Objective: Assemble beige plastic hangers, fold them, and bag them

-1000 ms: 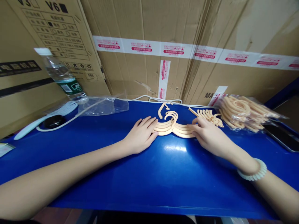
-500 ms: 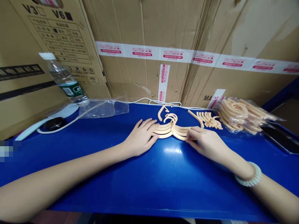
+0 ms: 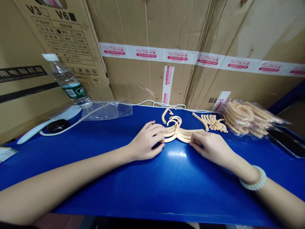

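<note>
Several beige plastic clothes hangers (image 3: 176, 135) lie stacked in the middle of the blue table, their curved hooks pointing away from me. My left hand (image 3: 150, 140) is closed at the left ends of the stack, with thumb and fingers curled around the arm tips. At the right ends, my right hand (image 3: 206, 143) pinches the lower hanger arm between thumb and bent fingers. Both hands hide the tips they touch. Behind the stack lies a loose hanger hook piece (image 3: 164, 116). Right of it is a row of loose curved hanger parts (image 3: 211, 122).
A clear bag of beige hanger parts (image 3: 247, 117) sits at the right, beside a dark phone (image 3: 286, 142). On the left are a water bottle (image 3: 71, 84), a pale blue hairbrush (image 3: 51, 122), a black mouse-like object (image 3: 57, 126) and a plastic bag (image 3: 107, 110). Cardboard boxes (image 3: 147, 28) stand behind.
My left hand has gone from lying flat with spread fingers over the left ends to curled fingers gripping them. My right hand stays nearly in place. The view has shifted slightly.
</note>
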